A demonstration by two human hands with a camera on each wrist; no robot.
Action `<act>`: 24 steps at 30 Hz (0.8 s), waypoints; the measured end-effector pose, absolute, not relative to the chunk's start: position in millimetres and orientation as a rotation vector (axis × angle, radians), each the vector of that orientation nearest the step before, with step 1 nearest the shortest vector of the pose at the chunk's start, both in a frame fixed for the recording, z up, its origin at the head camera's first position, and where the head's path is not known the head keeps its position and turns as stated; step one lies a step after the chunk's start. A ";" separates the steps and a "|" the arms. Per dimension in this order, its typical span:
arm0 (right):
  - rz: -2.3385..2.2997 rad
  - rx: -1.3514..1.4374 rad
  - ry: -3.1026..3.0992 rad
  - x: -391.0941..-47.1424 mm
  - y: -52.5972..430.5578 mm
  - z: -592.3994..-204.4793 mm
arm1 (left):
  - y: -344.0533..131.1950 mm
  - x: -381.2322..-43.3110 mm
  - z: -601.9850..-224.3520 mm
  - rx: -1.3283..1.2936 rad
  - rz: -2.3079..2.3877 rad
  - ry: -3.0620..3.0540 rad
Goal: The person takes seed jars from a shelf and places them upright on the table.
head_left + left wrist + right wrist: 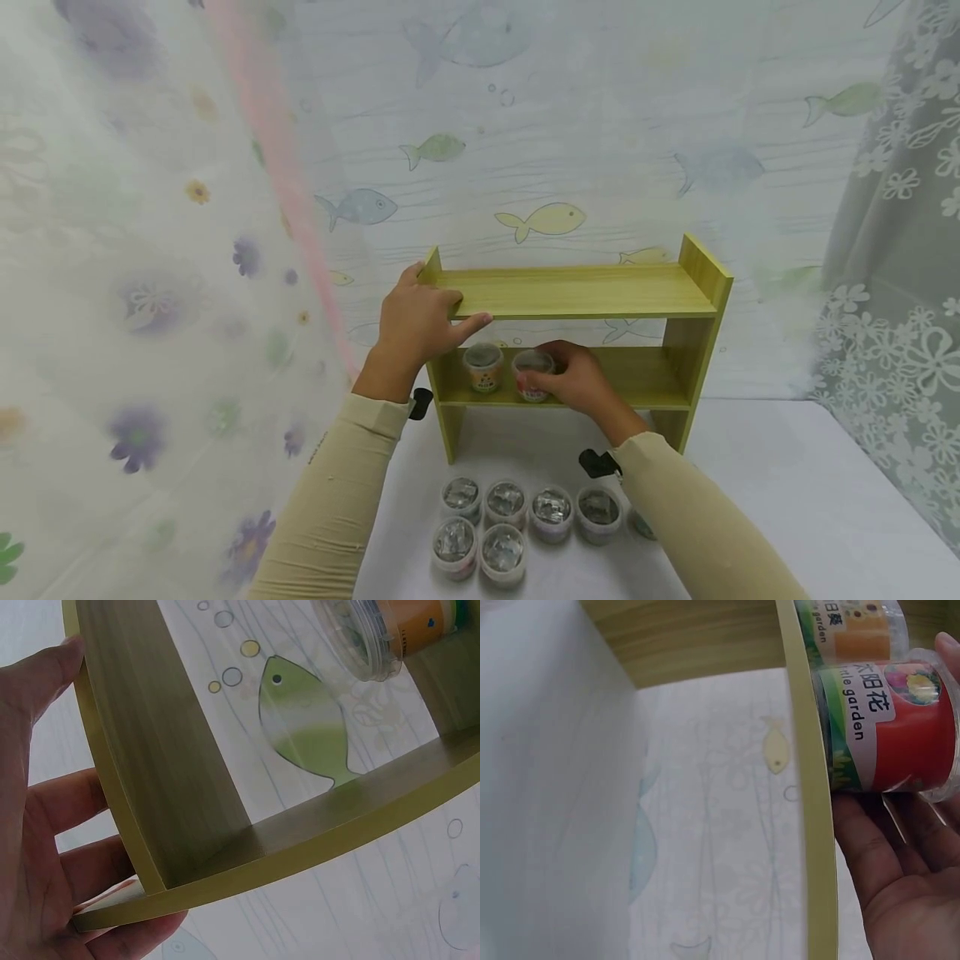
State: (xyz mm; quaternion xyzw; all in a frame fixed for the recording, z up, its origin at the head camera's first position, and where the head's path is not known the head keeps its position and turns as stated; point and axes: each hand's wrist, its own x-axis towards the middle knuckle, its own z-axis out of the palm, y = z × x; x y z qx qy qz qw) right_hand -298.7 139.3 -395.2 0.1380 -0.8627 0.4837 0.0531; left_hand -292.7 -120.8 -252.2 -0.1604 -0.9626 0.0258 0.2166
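My left hand (420, 325) grips the upper left corner of a small yellow-green wooden shelf (577, 290); in the left wrist view its fingers wrap round the panel's edge. With my right hand (581, 379) I hold a clear plastic tub with a red flower label (532, 385) at the middle board's front. The right wrist view shows "little garden" printed on the red-labelled tub (915, 727), its base at the board's edge. Just left of it, an orange-labelled tub (483, 371) stands upright on the same board.
On the white tabletop (757, 492) before the shelf stand several more lidded tubs (504, 500), grouped in two rows. My right sleeve (690, 508) partly covers one of them. Behind hangs a fish-patterned curtain (600, 117), with a flowered sheet (135, 275) at the left.
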 end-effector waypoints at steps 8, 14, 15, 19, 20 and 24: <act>1.484 0.478 -2.606 -293.4 144.3 -396.5 | -120.7 -292.1 -253.5 -0.454 0.078 -2.650; 1.548 0.483 -2.586 -286.9 145.4 -395.0 | -121.1 -292.4 -253.4 -0.452 0.073 -2.654; 1.561 0.483 -2.580 -286.4 145.6 -395.1 | -121.2 -292.7 -253.5 -0.452 0.073 -2.652; 1.590 0.490 -2.560 -284.1 147.8 -395.3 | -121.3 -293.3 -254.0 -0.456 0.067 -2.643; 1.593 0.495 -2.552 -283.3 148.3 -395.0 | -121.4 -293.4 -254.0 -0.458 0.066 -2.642; 1.606 0.517 -2.536 -278.1 150.6 -392.7 | -121.8 -293.0 -253.9 -0.457 0.067 -2.637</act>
